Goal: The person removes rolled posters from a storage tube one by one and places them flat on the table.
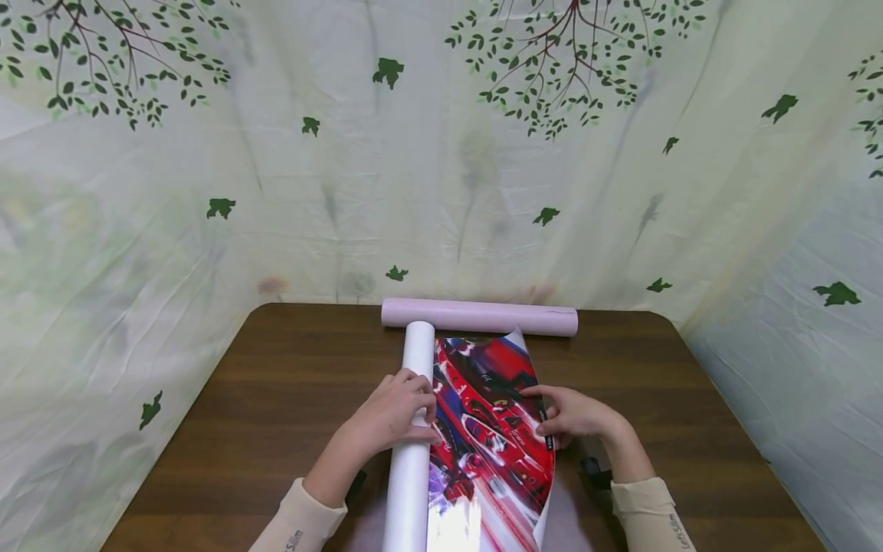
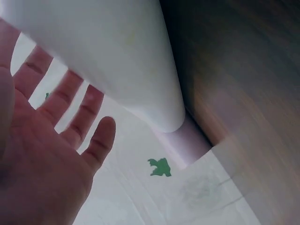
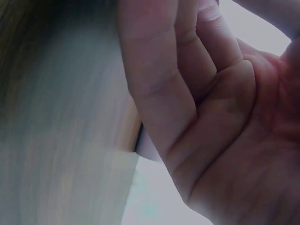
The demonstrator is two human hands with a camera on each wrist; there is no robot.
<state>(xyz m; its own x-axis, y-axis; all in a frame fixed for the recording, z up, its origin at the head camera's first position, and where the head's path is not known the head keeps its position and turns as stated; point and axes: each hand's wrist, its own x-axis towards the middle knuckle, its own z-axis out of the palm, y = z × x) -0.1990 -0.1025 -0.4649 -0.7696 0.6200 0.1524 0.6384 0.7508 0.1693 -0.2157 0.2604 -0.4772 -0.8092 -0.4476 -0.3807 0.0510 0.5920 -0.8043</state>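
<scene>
A poster point(image 1: 490, 429) with a glossy print of red racing cars lies partly unrolled on the table. Its white-backed rolled part, the poster roll point(image 1: 408, 498), runs along the left side. My left hand point(image 1: 396, 410) lies across this roll, fingers bent over it and thumb at its right side. In the left wrist view, the fingers point(image 2: 61, 98) reach against the white roll point(image 2: 117, 56), the little finger apart from it. At the sheet's right edge, my right hand point(image 1: 576, 414) pinches the poster. The right wrist view shows bent fingers point(image 3: 154, 61); their grip is hidden there.
A pale pink roll point(image 1: 483, 316) lies crosswise at the back of the brown wooden table point(image 1: 290, 399), just beyond the poster's far end. Behind the table hangs a pale curtain point(image 1: 428, 192) printed with leaves and branches.
</scene>
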